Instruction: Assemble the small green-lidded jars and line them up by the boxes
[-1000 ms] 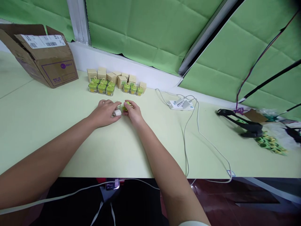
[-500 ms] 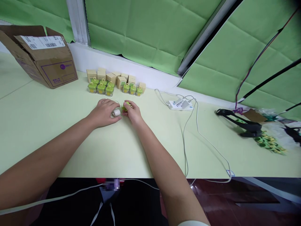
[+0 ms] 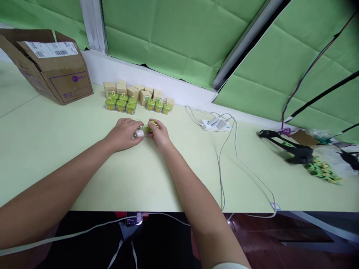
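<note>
My left hand (image 3: 125, 132) rests on the pale green table (image 3: 84, 168), its fingers curled around a small white rounded piece (image 3: 139, 133). Right beside it, my right hand (image 3: 158, 133) pinches a small green and yellow piece (image 3: 149, 127). The two pieces nearly touch between my hands. Just beyond them stands a row of small green-lidded jars (image 3: 121, 104) with little tan boxes (image 3: 134, 91) behind.
An open cardboard box (image 3: 53, 69) lies at the far left. A white power strip (image 3: 215, 124) with trailing cables (image 3: 224, 160) sits to the right. Further right are black tools (image 3: 291, 149) and green patterned items (image 3: 322, 170). Green padded fabric (image 3: 179, 33) covers the back wall.
Nothing has clearly changed; both hands stay in place around the two small pieces, with only slight finger shifts.
</note>
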### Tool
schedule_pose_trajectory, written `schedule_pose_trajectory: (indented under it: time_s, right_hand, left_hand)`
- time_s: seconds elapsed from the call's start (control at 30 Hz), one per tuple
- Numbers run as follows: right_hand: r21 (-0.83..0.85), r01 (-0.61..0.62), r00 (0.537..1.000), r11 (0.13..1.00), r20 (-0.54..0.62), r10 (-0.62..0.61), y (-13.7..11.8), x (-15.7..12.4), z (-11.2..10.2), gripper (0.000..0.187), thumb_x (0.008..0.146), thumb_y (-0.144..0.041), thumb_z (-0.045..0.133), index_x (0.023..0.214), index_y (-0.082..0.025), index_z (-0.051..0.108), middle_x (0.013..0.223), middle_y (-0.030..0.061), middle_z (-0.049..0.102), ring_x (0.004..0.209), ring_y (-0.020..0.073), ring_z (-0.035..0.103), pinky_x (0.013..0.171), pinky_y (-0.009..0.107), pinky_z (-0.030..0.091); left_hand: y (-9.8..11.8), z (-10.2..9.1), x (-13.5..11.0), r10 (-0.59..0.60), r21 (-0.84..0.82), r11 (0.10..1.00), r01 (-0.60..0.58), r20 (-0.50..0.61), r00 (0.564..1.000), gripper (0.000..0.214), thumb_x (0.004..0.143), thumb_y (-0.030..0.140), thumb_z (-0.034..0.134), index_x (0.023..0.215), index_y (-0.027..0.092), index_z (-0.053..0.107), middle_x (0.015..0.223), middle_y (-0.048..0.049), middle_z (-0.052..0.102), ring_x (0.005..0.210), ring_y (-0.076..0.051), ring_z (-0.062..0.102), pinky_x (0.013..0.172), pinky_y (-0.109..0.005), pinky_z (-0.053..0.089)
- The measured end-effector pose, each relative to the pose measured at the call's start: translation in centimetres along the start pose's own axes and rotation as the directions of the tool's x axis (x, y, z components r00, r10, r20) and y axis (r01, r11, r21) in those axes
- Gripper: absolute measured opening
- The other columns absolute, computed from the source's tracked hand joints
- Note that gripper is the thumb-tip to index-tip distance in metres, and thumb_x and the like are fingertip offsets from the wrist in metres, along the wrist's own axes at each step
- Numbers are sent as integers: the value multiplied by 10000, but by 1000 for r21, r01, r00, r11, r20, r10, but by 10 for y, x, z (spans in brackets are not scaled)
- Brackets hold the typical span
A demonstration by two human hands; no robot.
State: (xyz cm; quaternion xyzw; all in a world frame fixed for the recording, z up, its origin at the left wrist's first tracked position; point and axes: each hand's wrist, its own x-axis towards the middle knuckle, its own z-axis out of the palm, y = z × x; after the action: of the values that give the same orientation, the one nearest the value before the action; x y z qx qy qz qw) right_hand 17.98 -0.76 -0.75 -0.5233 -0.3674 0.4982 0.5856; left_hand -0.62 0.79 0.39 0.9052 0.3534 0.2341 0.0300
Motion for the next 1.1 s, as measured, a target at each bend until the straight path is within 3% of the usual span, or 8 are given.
schedule_pose_trajectory:
  time_s: [0.2,0.33,0.47,0.63,0.8,1.1]
  right_hand:
    - [45,63,998,997,-4,-63,-10,-5,0,485,705,-510,869,1083,-259,696,834,-22,641,735,131,638,689,291,576]
    - [69,211,971,975,101,-217,-22,-20,10,575,711,-593,853,1161,-282,676,892,2,682,825,163,677,733,312,580]
    - [30,330,927,943,181,-330,-26,-36,23,570,710,-619,849,1128,-267,688,884,8,698,839,171,680,780,324,584]
    - [61,308,934,949,169,-314,-23,-33,23,485,803,-675,732,1033,-249,698,944,25,726,856,176,703,761,332,605]
    - [32,374,921,927,102,-376,-19,-20,14,447,746,-637,796,886,-221,710,839,0,722,763,142,669,724,309,613]
    - [-1,380,921,925,96,-378,-23,-19,7,377,712,-537,844,886,-208,783,806,4,751,723,131,640,751,317,583]
  left_hand:
    - [7,-5,-1,30,-40,998,-39,-190,981,546,948,491,593,1397,183,562,1379,-144,636,1324,-349,554,1142,-522,388]
    - [13,-7,1,78,-105,987,-118,-325,943,591,936,447,650,1453,202,501,1413,-141,606,1327,-326,554,1128,-494,435]
    - [14,-7,3,94,-166,969,-182,-434,896,462,968,335,624,1408,228,538,1324,-112,651,1246,-268,607,1090,-444,489]
    - [13,-9,1,42,-189,971,-145,-465,884,425,941,304,655,1352,220,589,1235,-104,678,1125,-250,649,998,-420,546]
    - [11,-7,0,18,-211,969,-131,-468,884,468,941,324,661,1387,209,584,1255,-114,661,1041,-232,662,978,-412,555]
    - [12,-7,-1,-43,-266,960,-92,-461,886,462,937,434,681,1354,238,648,1231,-82,699,1059,-236,683,1004,-394,546]
